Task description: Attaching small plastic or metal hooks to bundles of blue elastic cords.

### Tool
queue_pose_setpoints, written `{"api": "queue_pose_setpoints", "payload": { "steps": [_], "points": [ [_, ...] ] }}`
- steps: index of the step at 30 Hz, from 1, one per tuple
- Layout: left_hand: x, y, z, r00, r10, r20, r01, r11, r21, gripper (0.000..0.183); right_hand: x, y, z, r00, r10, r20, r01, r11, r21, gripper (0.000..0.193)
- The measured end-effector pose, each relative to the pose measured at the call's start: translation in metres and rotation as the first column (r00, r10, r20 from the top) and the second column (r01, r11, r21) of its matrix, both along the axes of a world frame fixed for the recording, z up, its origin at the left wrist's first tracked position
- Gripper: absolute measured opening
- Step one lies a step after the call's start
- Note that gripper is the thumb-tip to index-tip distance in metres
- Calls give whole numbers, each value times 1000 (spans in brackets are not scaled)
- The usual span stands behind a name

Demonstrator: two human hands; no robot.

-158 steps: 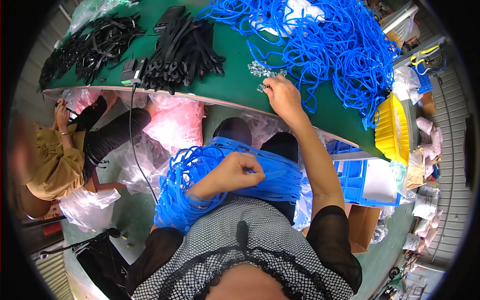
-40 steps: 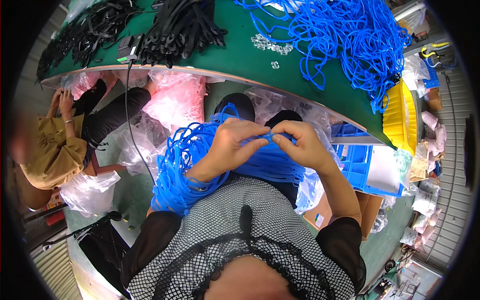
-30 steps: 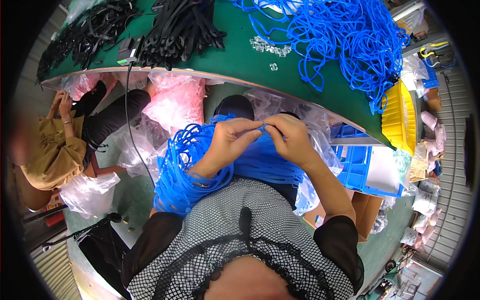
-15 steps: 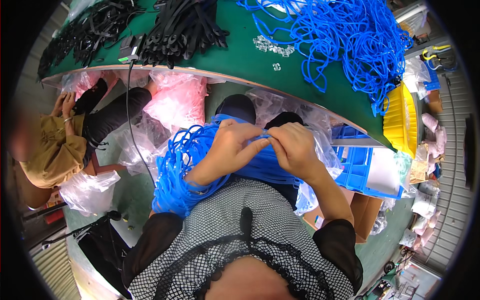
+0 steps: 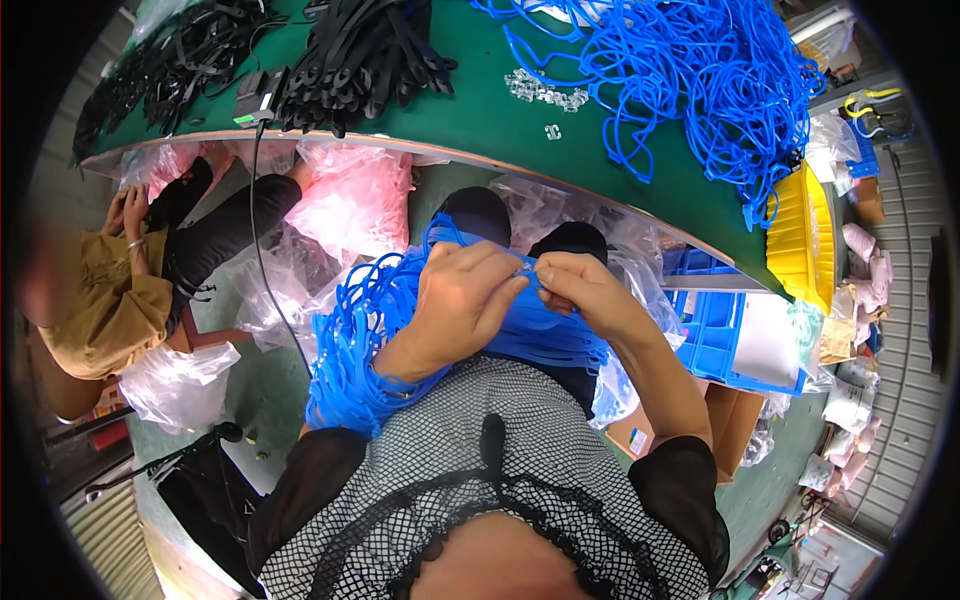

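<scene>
The green worktop [image 5: 480, 115] took up the whole top of the view, curving away at the edges. On its right end sat a huge tangled heap of blue cords [image 5: 690, 70], spilling toward a yellow bin [image 5: 800, 240] at the worktop's edge. Over on the left end were piles of black straps [image 5: 340, 50], with a black cable running down off the edge. Below the worktop there were pink plastic bags [image 5: 355, 200] and clear ones stuffed around, plus a blue crate [image 5: 720, 320] off to the right.

Another person in a mustard top [image 5: 100, 300] was sitting on the floor at the left, well apart from the action.

In the person's lap was a thick bundle of blue loops [image 5: 360, 350], draped over the left forearm and hanging down the left side. The left hand [image 5: 460, 300] was closed around the bundle's top, fingers curled in a firm grip. The right hand [image 5: 585, 290] was right against it, fingertips pinching the same blue cord where the two hands met. Something small and pale sat between the fingertips, too tiny for me to make out.

Smallest bits: a little cluster of clear plastic clips [image 5: 540, 90] lying on the worktop near the blue heap, with one stray clip [image 5: 552, 131] just beside it.
</scene>
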State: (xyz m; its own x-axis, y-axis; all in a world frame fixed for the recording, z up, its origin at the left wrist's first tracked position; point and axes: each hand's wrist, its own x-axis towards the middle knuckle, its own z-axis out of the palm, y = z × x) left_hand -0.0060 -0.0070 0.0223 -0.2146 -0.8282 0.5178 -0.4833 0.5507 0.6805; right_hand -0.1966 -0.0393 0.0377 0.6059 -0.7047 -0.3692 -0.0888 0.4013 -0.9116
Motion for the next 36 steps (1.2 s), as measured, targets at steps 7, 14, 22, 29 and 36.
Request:
{"api": "queue_pose_setpoints", "payload": {
  "steps": [7, 14, 22, 29, 36],
  "points": [
    [-1, 2, 0, 987, -145, 70, 151, 985, -88, 12, -6, -12, 4, 995, 85, -49, -80, 991, 106, 24],
    [3, 0, -7, 961, -268, -63, 272, 961, 57, 13, -2, -13, 17, 982, 134, -134, -140, 990, -33, 22],
    [2, 3, -9, 992, -108, -60, 112, 992, 65, 11, 0, -5, 12, 983, 92, -161, -136, 949, -285, 22],
    [5, 2, 0, 991, 1, 137, 11, 996, -91, 13, -2, -9, 8, 978, 92, -186, -127, 975, -184, 21],
    [8, 0, 3, 986, -42, 160, 53, 996, -68, 14, 0, -5, 11, 969, 75, -233, -180, 865, -469, 15]
  ]
}}
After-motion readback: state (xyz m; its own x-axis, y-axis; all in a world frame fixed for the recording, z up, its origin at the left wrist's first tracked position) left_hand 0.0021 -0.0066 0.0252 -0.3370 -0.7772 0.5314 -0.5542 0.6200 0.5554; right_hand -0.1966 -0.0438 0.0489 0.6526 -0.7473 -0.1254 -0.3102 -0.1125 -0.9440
